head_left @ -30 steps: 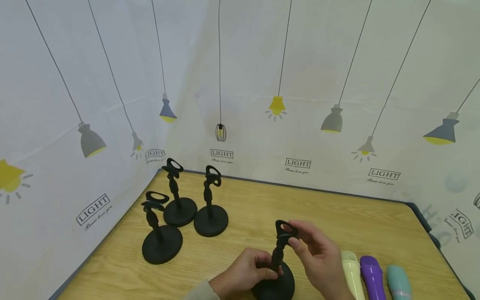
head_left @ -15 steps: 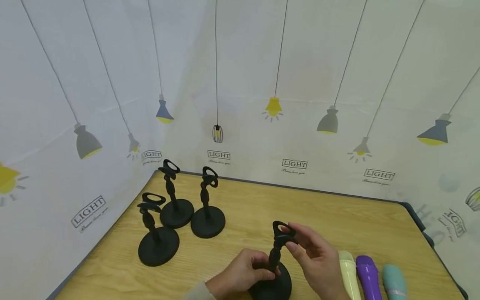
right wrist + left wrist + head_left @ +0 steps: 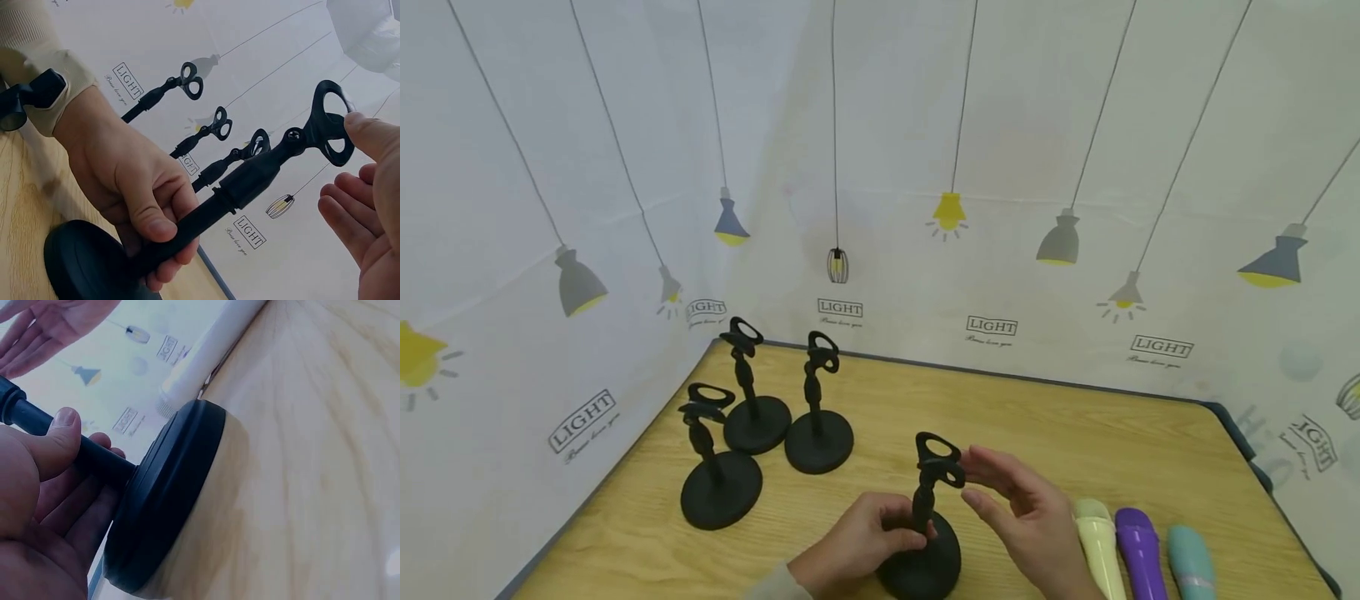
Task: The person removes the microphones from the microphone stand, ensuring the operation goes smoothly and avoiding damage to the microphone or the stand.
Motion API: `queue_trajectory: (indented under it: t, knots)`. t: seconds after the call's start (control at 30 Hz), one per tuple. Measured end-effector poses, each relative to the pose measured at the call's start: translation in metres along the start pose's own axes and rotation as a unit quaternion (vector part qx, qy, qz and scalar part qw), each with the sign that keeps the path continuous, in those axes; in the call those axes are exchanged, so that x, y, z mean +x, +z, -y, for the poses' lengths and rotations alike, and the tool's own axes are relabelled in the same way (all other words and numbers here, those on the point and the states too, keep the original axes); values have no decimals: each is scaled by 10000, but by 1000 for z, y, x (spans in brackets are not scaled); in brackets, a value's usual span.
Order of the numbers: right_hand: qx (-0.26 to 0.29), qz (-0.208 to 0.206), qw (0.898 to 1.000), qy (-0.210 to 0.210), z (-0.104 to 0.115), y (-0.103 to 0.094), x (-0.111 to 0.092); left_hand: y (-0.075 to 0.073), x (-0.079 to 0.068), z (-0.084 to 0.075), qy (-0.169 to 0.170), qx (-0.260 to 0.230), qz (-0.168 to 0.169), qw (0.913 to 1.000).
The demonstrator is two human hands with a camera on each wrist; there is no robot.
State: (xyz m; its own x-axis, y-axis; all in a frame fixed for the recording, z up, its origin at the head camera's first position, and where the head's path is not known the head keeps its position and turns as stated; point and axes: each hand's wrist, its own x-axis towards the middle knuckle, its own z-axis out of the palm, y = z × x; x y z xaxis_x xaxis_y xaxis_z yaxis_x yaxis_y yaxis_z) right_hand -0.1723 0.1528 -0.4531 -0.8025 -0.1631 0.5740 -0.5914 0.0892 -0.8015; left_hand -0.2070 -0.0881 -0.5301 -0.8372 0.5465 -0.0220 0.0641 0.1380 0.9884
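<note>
My left hand (image 3: 861, 540) grips the pole of a black desktop microphone stand (image 3: 921, 575), low down near its round base. In the left wrist view, thumb and fingers wrap the pole (image 3: 100, 459), with the base (image 3: 169, 494) right at the tabletop. On top of the pole is a two-ringed microphone clip (image 3: 322, 128). Beside that clip, my right hand (image 3: 1037, 525) is held with fingers and thumb spread, holding nothing. Its thumb tip (image 3: 357, 122) overlaps the clip's edge in the right wrist view, while the head view shows a small gap.
Three similar black stands (image 3: 722, 492) stand upright at the table's left. Pale yellow (image 3: 1099, 546), purple (image 3: 1138, 546) and teal (image 3: 1191, 562) microphones lie side by side at the right. A lamp-printed wall covering (image 3: 887, 208) borders the wooden table (image 3: 1037, 417) behind and at the left.
The gripped stand has shifted left with my left hand, and its clip now faces differently. My right hand's fingers have come off the clip and spread apart.
</note>
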Motion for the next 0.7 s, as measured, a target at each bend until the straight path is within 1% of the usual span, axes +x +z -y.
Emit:
queue_trajectory:
  t: [0.23,0.37,0.53,0.7]
  knots:
    - [7,271,9994,207,-2,5,5,-17,-10,-1,-12,233,-264,9994]
    - [-11,334,9993,163,-5,8,7,-26,-15,-1,-51,377,-459,9982]
    - [-17,414,9991,134,-7,12,8,-39,-21,2,-105,546,-720,9959]
    - [-32,501,9983,307,-8,15,7,-54,-32,7,-191,623,-933,9935]
